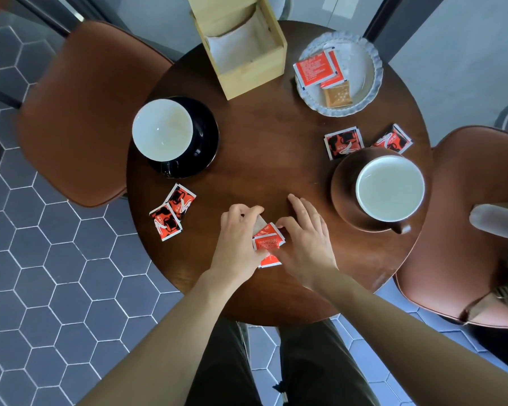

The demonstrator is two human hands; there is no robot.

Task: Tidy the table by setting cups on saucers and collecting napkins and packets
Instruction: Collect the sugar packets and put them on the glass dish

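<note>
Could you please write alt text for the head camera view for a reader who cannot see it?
Seen from above, the left hand and right hand gather red packets at the near edge of a round wooden table. Two white cups sit on saucers, loose packets lie around, and a plate holds more.
</note>
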